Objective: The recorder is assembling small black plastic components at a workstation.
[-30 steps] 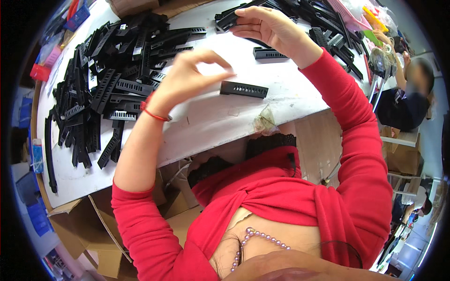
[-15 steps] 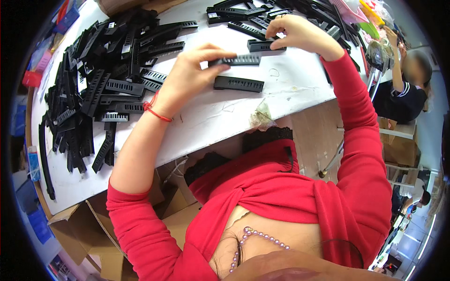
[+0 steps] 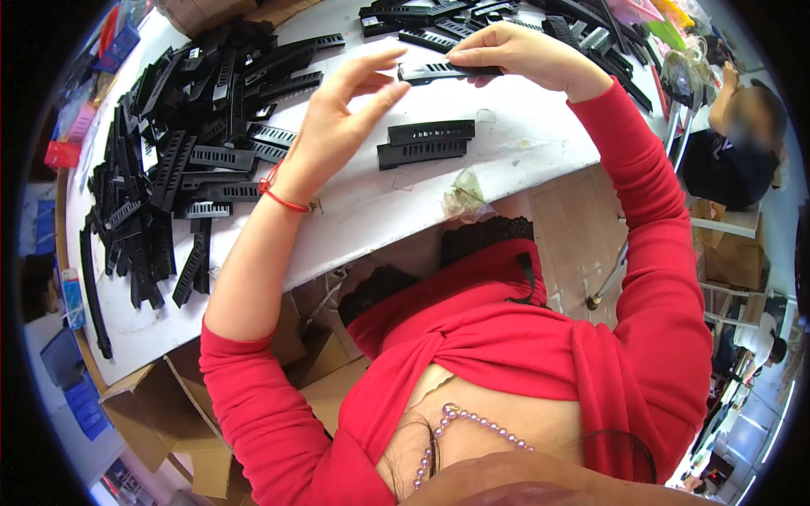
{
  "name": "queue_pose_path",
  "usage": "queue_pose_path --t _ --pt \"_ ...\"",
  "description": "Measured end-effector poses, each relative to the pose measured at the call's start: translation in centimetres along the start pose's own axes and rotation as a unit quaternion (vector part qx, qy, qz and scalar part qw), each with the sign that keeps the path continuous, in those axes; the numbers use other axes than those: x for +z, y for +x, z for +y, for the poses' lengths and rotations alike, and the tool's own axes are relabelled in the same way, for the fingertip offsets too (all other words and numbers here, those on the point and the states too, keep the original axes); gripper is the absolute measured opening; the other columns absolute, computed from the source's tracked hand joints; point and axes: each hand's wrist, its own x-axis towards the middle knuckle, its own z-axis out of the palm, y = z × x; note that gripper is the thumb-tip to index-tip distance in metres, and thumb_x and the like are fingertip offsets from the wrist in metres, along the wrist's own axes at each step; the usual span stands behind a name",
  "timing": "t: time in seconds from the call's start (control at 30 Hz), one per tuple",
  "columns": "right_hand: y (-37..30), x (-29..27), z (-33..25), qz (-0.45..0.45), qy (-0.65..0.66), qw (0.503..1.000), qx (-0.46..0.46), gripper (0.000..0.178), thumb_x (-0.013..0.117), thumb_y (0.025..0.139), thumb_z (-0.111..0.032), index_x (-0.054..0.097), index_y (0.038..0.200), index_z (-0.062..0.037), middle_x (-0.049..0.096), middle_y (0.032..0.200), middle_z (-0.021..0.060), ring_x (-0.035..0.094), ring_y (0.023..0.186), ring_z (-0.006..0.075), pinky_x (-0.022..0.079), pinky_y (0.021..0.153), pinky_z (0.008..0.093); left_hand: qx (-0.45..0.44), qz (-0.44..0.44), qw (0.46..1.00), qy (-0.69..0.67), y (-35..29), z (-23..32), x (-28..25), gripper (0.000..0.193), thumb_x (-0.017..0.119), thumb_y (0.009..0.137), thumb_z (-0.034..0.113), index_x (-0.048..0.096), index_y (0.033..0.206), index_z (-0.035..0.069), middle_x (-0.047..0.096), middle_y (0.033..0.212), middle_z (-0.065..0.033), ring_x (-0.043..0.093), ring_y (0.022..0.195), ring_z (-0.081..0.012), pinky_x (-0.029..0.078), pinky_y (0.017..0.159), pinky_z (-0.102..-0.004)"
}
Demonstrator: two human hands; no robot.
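My right hand [image 3: 527, 59] pinches a black slotted plastic strip [image 3: 430, 72] by its right end, just above the white table. Its top catches the light. Close to the strip's left end is my left hand [image 3: 348, 105], fingers apart and holding nothing; a red cord circles that wrist. Nearer to me, two more slotted strips lie side by side and touching: a far one [image 3: 431, 132] and a near one [image 3: 422, 153].
A large heap of black slotted strips [image 3: 181, 160] covers the table's left side. More strips [image 3: 582, 38] lie at the back right. A crumpled clear plastic scrap [image 3: 466, 196] sits by the front edge. Cardboard boxes [image 3: 160, 413] stand below. Another person [image 3: 734, 160] sits at right.
My left hand has let go of its strip, which now lies against the other one on the table. My right hand has moved left, with a strip raised in its fingers.
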Motion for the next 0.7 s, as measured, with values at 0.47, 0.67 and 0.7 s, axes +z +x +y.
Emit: queue_pose_path --t 0.47,0.67,0.7 --pt "4.1 -2.4 5.3 0.190 -0.299 0.931 -0.087 0.039 0.069 0.092 -0.039 0.075 0.104 -0.0031 0.073 0.098 0.0102 0.068 0.086 0.0165 0.054 0.078 0.0290 -0.001 0.390 0.672 0.630 -1.3 4.3 -18.6 0.030 0.066 0.094 0.026 0.071 0.117 0.006 0.072 0.107 -0.0160 0.069 0.097 -0.0320 0.054 0.087 -0.0397" --pt "1.8 1.6 1.8 0.350 -0.470 0.765 -0.268 0.027 0.073 0.080 -0.031 0.075 0.088 -0.0048 0.066 0.083 0.0140 0.065 0.086 0.0319 0.053 0.077 0.0421 0.189 0.293 0.721 0.599 1.9 2.3 -13.0 0.024 0.067 0.089 0.011 0.071 0.113 0.008 0.071 0.105 -0.0136 0.067 0.098 -0.0307 0.053 0.089 -0.0399" --pt "2.4 2.1 1.5 0.351 -0.465 0.766 -0.271 0.027 0.073 0.080 -0.031 0.075 0.088 -0.0048 0.066 0.083 0.0140 0.065 0.086 0.0319 0.053 0.077 0.0421 0.214 0.258 0.751 0.570 2.0 2.7 -11.3 0.023 0.066 0.089 0.008 0.071 0.111 0.009 0.071 0.104 -0.0114 0.067 0.097 -0.0292 0.052 0.089 -0.0387"
